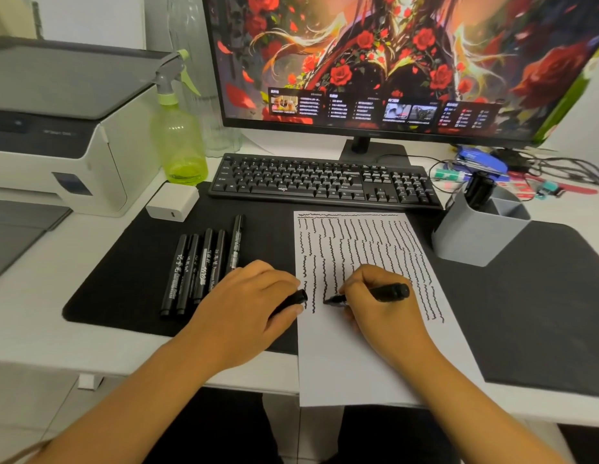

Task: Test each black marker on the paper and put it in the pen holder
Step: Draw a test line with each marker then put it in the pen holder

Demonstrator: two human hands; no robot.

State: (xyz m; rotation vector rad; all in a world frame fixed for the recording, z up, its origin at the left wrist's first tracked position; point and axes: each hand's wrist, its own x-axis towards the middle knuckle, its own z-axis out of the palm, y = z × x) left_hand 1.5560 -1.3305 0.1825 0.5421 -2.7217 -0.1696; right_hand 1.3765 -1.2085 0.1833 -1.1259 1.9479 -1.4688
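A white sheet of paper (368, 356) covered with wavy black lines lies on the black desk mat. My right hand (380, 306) grips an uncapped black marker (388, 292), its tip touching the paper at the lower end of a wavy line. My left hand (254, 303) rests at the paper's left edge and holds the marker's black cap (296, 299). Several capped black markers (201, 266) lie side by side on the mat to the left. The grey pen holder (472, 239) stands at the right with black markers (479, 189) in it.
A black keyboard (321, 182) lies behind the paper below a monitor (391, 61). A green spray bottle (179, 139), a white charger block (172, 200) and a printer (57, 128) are at the left. Cables and small clutter (525, 169) lie behind the holder.
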